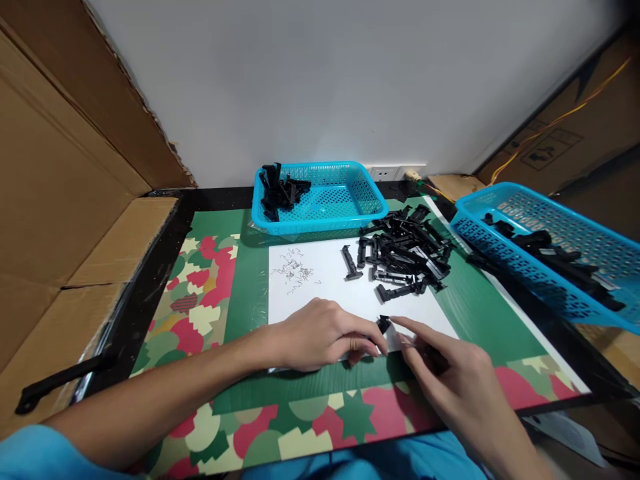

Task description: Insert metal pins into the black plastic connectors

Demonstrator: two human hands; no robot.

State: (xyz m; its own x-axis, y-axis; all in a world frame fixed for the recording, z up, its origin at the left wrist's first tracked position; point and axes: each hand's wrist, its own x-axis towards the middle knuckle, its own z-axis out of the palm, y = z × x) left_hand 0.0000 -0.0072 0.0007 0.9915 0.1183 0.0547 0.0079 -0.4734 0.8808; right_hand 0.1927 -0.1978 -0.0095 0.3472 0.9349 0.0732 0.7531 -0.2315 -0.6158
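Note:
My left hand (320, 333) and my right hand (450, 380) meet over the near edge of a white sheet (330, 293). Between their fingertips sits a small black plastic part (383, 325); both hands pinch it, with most of the part hidden by fingers. A pile of similar black plastic parts (405, 257) lies on the sheet's far right corner, one part (351, 263) standing apart to its left. A small heap of thin metal wire springs (295, 270) lies on the sheet's far left.
A blue basket (345, 200) with a few black parts stands at the back. A second blue basket (550, 260) with black parts sits tilted on the right. Cardboard walls flank both sides. A black strip (60, 381) lies at the left edge. The mat (210, 313) is green and patterned.

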